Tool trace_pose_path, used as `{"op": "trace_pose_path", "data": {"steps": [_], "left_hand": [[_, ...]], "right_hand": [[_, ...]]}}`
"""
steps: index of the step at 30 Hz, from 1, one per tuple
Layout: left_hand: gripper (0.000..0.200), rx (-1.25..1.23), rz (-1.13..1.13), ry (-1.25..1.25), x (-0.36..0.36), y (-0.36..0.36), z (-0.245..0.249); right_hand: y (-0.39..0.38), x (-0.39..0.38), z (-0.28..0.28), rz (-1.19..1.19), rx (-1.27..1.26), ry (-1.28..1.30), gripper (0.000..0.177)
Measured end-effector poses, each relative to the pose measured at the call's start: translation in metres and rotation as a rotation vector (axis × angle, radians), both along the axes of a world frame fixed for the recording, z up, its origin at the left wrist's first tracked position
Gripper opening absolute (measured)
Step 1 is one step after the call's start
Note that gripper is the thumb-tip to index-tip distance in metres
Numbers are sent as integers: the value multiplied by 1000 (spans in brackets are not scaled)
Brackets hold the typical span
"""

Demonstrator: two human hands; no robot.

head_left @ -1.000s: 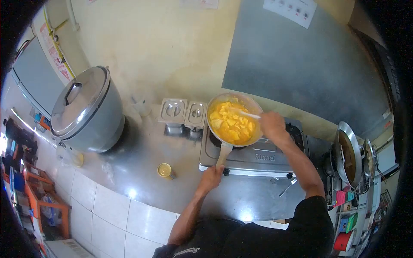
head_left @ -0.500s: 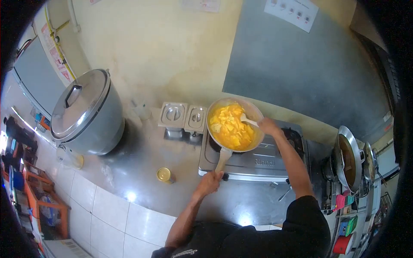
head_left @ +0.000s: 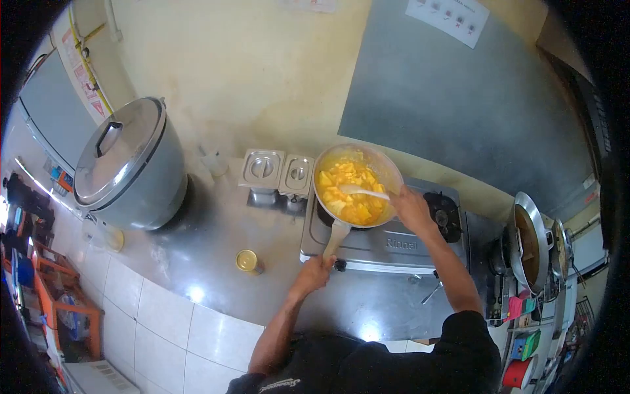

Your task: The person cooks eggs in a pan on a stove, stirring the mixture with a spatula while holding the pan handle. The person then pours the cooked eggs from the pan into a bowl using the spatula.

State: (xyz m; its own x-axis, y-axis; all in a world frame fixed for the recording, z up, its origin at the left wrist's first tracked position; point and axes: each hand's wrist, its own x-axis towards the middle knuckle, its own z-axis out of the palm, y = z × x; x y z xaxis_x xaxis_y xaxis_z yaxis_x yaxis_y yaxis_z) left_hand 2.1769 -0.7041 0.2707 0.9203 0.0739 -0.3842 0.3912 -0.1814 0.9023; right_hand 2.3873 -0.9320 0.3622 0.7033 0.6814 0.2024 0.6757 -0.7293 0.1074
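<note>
We saw a steel bench (head_left: 210, 249) running along the wall, and at its left end a big grey cooker (head_left: 134, 171) with its lid on. Right of the middle stood a gas stove (head_left: 394, 240), and past it, at the far right edge of our view, a wok (head_left: 528, 240) with a dark inside. The pan (head_left: 357, 184) sat on the stove's left burner, full of yellow chunks (head_left: 344, 190), with its handle pointing back towards the person. Just left of the pan, between it and the cooker, we noted two small steel tubs (head_left: 262, 167), side by side and each lidded. The left hand (head_left: 314, 272) was at the stove's front edge, its grip closed round the end of the pan's handle. The right hand (head_left: 412, 209) hung over the pan's right rim, its grip closed tight on a pale spatula (head_left: 364, 192). The spatula reached leftwards from that hand, and its blade lay among the chunks near the middle of the pan. Smallest of all, we saw a can (head_left: 248, 261) with a yellow top standing on the bench by the stove's front left corner. It was near the left hand but apart from it.
</note>
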Motion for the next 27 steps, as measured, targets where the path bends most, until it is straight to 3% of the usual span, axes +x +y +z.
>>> {"op": "trace_pose_path", "data": {"steps": [2,7,13,20,22,27], "left_hand": [[47,92,-29,-19,2,1,-8],[49,77,-28,-14,0,2,-6],[56,133,-59,-12,1,4,15],[55,136,-112,12,3,7,13],[52,113,-124,14,2,6,10],[50,162,-110,10,2,1,4]], "right_hand": [[-7,-8,20,44,-19,-94,25],[-23,12,41,-304,-153,56,25],[-10,89,-6,-361,-78,-4,20],[45,126,5,-104,-123,78,16],[44,129,11,91,-176,49,19],[46,97,8,153,-198,85,23]]}}
